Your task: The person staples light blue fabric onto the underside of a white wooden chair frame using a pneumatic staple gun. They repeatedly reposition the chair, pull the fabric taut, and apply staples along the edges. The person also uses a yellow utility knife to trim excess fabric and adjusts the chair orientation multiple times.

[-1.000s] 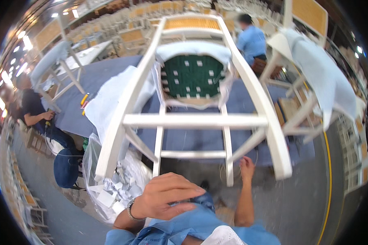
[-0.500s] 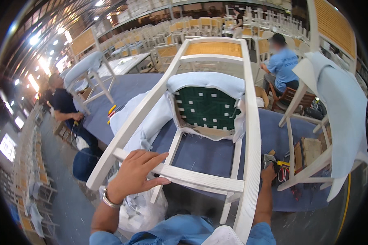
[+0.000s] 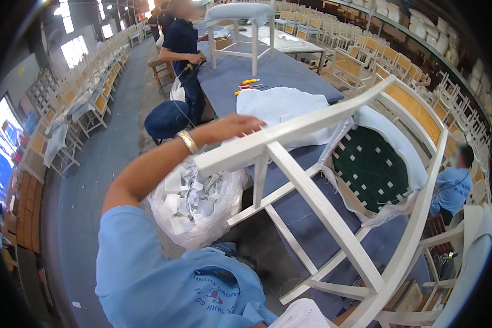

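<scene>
A white wooden chair (image 3: 333, 218) lies tipped on a blue-covered table (image 3: 279, 68), legs toward me. Its seat shows green webbing (image 3: 369, 167) with pale blue fabric (image 3: 391, 142) draped round it. My left hand (image 3: 232, 127) reaches over from the left and its fingers curl over the top of one chair leg (image 3: 290, 131). A gold bracelet sits on that wrist. My right hand is out of the picture; only a strip of forearm shows at the bottom edge under the chair frame.
A clear plastic bag of white scraps (image 3: 194, 202) stands below my left arm. A round blue stool (image 3: 167, 117) is on the floor beyond. A person in dark blue (image 3: 180, 44) works at the far table end by another chair (image 3: 240, 22). Hand tools (image 3: 251, 83) lie there.
My view has swung left and the chair now tilts across the frame. My left hand has risen from my lap and taken hold of the chair leg. My right hand has left the view.
</scene>
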`<act>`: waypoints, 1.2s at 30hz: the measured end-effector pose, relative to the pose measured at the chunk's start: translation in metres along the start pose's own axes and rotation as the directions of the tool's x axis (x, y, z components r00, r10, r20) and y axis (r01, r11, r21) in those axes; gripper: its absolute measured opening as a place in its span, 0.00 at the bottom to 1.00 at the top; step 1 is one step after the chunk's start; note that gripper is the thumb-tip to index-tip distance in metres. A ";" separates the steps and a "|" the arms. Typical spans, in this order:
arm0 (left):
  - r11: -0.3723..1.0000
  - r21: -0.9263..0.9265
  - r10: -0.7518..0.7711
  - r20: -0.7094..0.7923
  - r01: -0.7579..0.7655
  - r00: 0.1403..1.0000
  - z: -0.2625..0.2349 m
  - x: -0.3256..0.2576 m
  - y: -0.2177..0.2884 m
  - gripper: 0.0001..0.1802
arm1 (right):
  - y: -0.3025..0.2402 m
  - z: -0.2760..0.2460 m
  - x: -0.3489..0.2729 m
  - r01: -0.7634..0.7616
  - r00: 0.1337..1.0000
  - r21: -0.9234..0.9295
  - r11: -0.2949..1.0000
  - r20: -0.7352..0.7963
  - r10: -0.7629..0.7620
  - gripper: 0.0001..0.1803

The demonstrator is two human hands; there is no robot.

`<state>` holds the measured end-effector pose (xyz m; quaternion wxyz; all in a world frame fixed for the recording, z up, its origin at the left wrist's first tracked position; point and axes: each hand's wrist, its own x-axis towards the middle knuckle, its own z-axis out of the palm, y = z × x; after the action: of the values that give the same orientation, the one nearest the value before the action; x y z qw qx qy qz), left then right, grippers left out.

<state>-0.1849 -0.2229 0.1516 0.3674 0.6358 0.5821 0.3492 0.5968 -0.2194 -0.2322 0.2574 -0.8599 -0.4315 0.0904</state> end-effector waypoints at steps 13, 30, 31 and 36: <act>0.651 -0.755 0.365 0.226 -0.075 0.903 0.129 0.045 -0.111 0.35 | -0.023 -0.044 -0.386 -0.110 0.907 0.347 0.932 -0.349 0.236 0.38; 0.880 -0.459 0.392 0.555 -0.123 0.734 0.184 0.006 -0.120 0.18 | -0.190 0.045 -0.721 -0.556 0.731 0.495 0.667 -0.091 0.677 0.36; 0.884 -0.418 0.438 0.581 -0.211 0.686 0.176 0.012 -0.115 0.19 | -0.194 0.041 -0.721 -0.584 0.717 0.462 0.667 -0.091 0.691 0.36; 0.527 -0.367 0.678 0.726 -0.766 0.118 0.061 0.102 -0.011 0.17 | -0.192 -0.010 -0.667 -0.401 0.829 0.465 0.789 -0.182 0.529 0.30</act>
<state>-0.1293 -0.1244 0.1137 0.3388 0.9328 -0.0236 0.1206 0.0589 -0.6540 -0.1680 0.4626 -0.8704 -0.1305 0.1067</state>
